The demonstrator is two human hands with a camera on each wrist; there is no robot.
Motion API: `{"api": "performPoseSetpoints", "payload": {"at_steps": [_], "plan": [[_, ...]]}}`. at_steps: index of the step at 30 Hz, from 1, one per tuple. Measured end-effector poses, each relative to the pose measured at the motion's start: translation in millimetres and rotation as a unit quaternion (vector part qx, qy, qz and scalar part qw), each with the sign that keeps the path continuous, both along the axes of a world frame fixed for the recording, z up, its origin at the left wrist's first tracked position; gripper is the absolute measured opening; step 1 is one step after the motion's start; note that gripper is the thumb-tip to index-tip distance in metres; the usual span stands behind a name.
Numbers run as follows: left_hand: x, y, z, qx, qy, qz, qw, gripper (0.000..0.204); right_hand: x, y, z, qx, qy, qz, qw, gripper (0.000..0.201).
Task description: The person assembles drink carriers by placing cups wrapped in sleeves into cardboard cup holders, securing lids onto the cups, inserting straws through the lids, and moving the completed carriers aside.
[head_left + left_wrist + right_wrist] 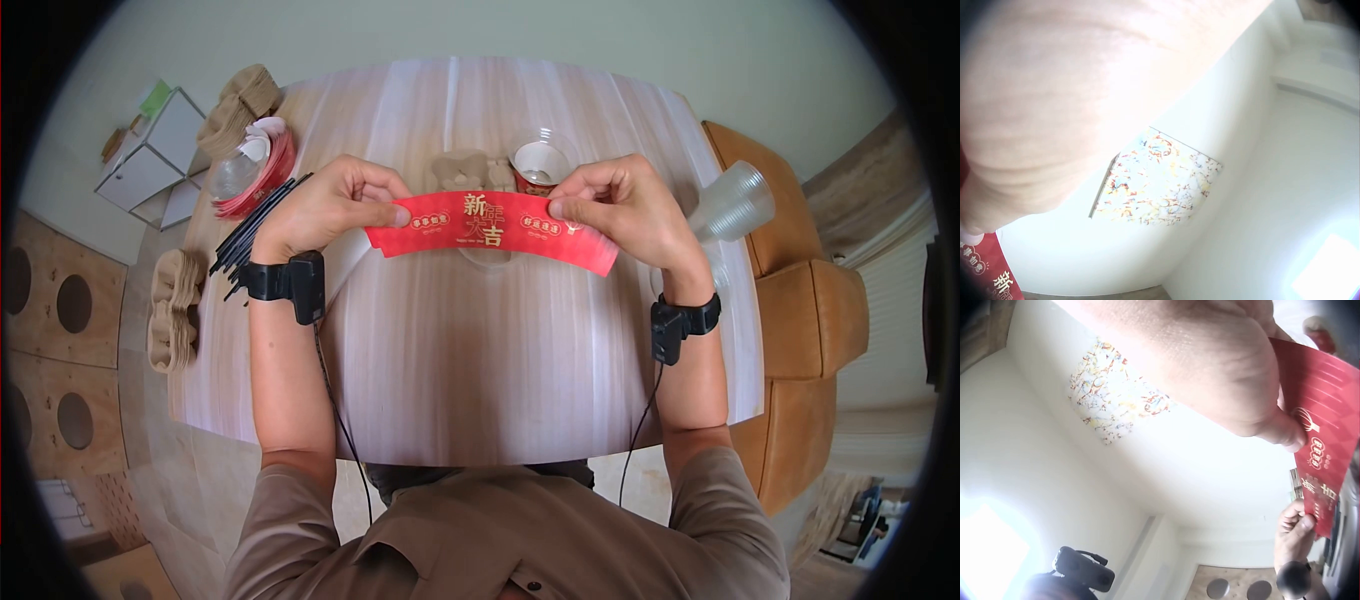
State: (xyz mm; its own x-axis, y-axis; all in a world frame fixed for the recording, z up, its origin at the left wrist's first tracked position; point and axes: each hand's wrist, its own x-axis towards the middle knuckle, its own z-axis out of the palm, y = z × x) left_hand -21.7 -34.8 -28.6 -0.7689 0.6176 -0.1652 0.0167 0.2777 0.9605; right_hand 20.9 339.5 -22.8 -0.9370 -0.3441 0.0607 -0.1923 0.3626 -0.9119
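Observation:
A curved red paper cup sleeve [465, 232] with gold Chinese lettering is stretched flat between both hands above the table. My left hand [335, 208] pinches its left end, thumb in front. Nearer the other end, my right hand [630, 210] pinches the top edge between thumb and fingers, and the sleeve's right tip extends past the thumb. In the right wrist view, the printed face of the sleeve [1325, 419] shows, with the left hand [1294, 534] at its far end. Behind the sleeve stands a clear plastic cup [541, 150] with a red band low on it.
Beside that cup is a pulp cup carrier [458, 165]. Black straws [250, 235], red sleeves [283, 165] and clear lids [233, 177] lie at the left, near stacked pulp carriers [175, 310]. Nested clear cups [740, 200] lie at the table's right edge, beside a brown chair [805, 310].

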Motion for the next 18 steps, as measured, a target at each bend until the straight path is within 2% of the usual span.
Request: {"api": "performPoseSetpoints", "payload": {"at_steps": [18], "plan": [[-2.5,-2.5,0.5,-0.006,0.010,-0.007,1.000,0.014,-1.1,-1.5,1.2,0.023,-0.016,0.006,1.000,0.012]]}}
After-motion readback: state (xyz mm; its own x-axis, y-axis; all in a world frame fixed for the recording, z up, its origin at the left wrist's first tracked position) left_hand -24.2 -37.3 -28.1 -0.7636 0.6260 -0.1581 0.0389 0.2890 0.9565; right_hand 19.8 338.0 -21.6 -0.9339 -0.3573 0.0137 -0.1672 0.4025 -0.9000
